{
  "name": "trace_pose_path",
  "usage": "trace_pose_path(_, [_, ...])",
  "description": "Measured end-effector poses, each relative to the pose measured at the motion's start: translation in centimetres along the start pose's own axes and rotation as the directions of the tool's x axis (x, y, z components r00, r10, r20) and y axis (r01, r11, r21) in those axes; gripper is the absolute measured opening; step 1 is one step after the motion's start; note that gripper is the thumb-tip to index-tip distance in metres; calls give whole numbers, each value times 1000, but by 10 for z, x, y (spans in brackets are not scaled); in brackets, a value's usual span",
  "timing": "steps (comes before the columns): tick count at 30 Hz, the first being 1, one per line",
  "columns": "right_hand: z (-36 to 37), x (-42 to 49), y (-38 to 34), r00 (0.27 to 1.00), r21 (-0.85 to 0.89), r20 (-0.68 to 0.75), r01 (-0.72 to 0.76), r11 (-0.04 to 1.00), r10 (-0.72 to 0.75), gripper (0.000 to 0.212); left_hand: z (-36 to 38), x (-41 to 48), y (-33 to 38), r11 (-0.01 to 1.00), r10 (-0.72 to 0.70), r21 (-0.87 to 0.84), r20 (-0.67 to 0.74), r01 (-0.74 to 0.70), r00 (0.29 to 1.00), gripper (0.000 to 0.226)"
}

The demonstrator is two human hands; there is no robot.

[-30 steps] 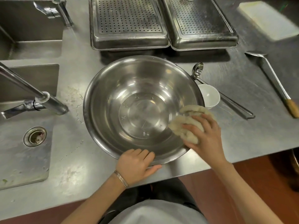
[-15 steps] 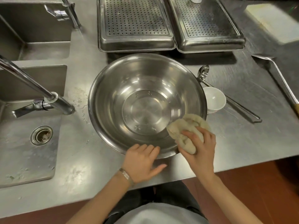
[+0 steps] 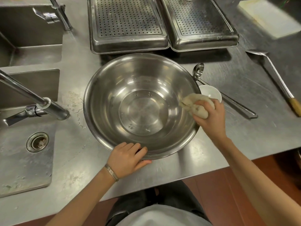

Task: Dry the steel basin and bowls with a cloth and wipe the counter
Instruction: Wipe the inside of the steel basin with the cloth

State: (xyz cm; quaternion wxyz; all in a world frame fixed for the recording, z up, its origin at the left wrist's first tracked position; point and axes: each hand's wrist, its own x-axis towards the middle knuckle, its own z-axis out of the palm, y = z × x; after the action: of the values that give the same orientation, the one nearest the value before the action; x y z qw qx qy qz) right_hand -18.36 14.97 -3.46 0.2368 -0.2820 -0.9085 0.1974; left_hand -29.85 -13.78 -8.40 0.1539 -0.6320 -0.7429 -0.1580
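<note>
Starting well out to the left of the left hand (image 3: 127, 158), found only the sink (image 3: 24, 160) and its tap (image 3: 32, 98), no part of the drying. Between those and the hand, noted thin trails of water (image 3: 79, 118) on the surface (image 3: 244, 136), just beside the steel basin (image 3: 114, 88) on its left; judged these a job for the counter wipe, not for this step.

Braced the steel basin with the left hand: open, palm down, gripping nothing, fingers spread against the outer wall at the near rim, thumb resting on the surface. Seemed a sound hold against skating or spinning under a sideways rub.

Across the basin, held the cloth (image 3: 193, 103) bunched in the right hand (image 3: 210, 118), fingers closed tight round it, wad pressed to the inner wall just below the rim on that side. Appeared to be partway through drying the inside; noted shine on the floor and far wall, but could not tell damp from glare.

To do this step well, probably needed to sweep the wad round the wall in overlapping arcs, then down over the flat floor, pressing toward the bracing hand and never away from it. Likely worth opening out the wad for a dry face once soaked.

Just beyond the right hand, close against the cloth, spotted a small white bowl (image 3: 211, 93), with a ladle (image 3: 197, 69) behind it and a long-handled turner (image 3: 276, 82) well off to the right. Called for short strokes near the rim, to avoid knocking the bowl.
</note>
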Motion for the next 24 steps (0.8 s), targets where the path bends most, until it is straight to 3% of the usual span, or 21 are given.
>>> trace_pose_path(3, [0,-37,-14,998,39,30,-64,997,63,34,-4,-5,-10,1000,18,2,6,-18,1000,43])
trace_pose_path(7, [-7,-76,-29,995,60,99,-9,998,3,36,-19,-19,-38,994,90,-70,61,-86,994,40])
trace_pose_path(11, [-6,-89,-39,994,116,100,-43,992,32,36,-34,-17,-38,993,46,-112,164,-28,985,31])
trace_pose_path(19, [-7,-73,-22,992,72,127,13,997,-23,38,5,30,58,969,-178,-153,113,194,977,43])
trace_pose_path(24, [-10,-6,6,988,44,151,-20,999,14,40,3,21,46,983,-152,-95,49,156,987,49])
